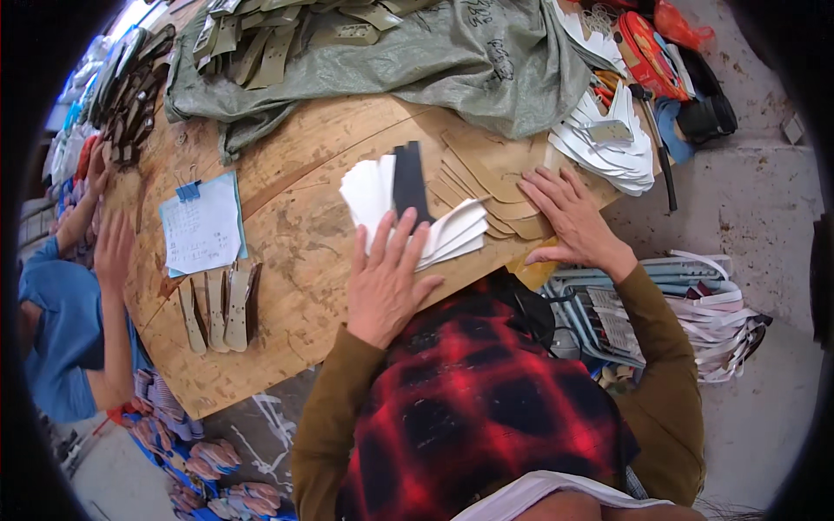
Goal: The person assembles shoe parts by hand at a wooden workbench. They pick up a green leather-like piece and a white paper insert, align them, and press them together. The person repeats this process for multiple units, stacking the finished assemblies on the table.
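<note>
Head view: a person's two bare hands work over a wooden tabletop (300, 204), palms down.
Left hand: the left hand (382, 282) has its fingers slightly spread, pointing away from the body; the fingertips lie over the near ends of the white strips, and how firmly they press cannot be told.
Right hand: the right hand (573, 217) is spread, fingers and thumb apart, over the right end of the brown pieces, pinching nothing that shows.
White strips: one fan of white strips (367, 187) spreads beyond the left fingertips; a second group of white strips (462, 233) lies just right of them.
Black strips: dark black strips (409, 181) lie between the two white groups.
Brown pieces: flat brown pieces (486, 174) overlap in a fan between the white strips and the right hand.
Far side: olive pieces (278, 43) are heaped on a grey-green sheet (495, 65); a stack of white pieces (599, 148) sits at the right edge.
Left side: clipped paper (201, 227) lies above a few tan pieces (219, 314); a co-worker in blue (61, 321) is beyond.
</note>
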Demonstrator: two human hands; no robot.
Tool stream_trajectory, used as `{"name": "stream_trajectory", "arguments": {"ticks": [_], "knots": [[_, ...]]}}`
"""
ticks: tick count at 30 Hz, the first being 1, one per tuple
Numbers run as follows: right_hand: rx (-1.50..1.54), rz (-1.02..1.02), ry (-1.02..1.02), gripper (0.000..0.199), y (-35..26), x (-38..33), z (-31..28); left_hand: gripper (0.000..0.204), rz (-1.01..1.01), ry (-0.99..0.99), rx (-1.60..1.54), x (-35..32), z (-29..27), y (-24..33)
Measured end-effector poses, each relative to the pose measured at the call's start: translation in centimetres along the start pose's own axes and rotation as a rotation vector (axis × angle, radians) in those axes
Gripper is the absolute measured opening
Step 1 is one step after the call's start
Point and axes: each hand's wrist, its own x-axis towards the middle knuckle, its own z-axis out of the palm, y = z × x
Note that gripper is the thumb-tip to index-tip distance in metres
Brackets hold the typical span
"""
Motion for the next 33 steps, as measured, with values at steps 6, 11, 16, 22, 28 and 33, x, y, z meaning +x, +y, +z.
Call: {"name": "stream_trajectory", "arguments": {"ticks": [6, 11, 16, 22, 28, 33], "knots": [[-0.146, 0.018, 0.216, 0.055, -0.5, -2.9, 3.2, 0.077, -0.072, 0.026, 0.054, -1.9, -0.5, -1.1], [-0.046, -0.085, 0.349, 0.036, -1.1, -3.5, 2.4, 0.084, -0.103, 0.021, 0.035, -1.2, 0.1, 0.0], [0.216, 0.060, 0.342, 0.034, -0.4, -4.4, 1.5, 0.083, -0.077, 0.046, 0.006, -1.3, 0.9, 0.1], [0.581, 0.468, 0.567, 0.038, 2.6, -3.3, -3.3, 0.096, -0.059, 0.083, -0.063, -0.3, 1.2, 0.9], [0.554, 0.247, 0.723, 0.039, -0.2, 7.1, -12.8, 0.091, -0.043, 0.200, -0.179, 2.3, 2.1, 2.5], [-0.266, -0.110, 0.690, 0.042, -5.1, 10.8, -9.3, 0.072, 0.034, 0.389, -0.337, 1.1, 0.9, 1.5]]}}
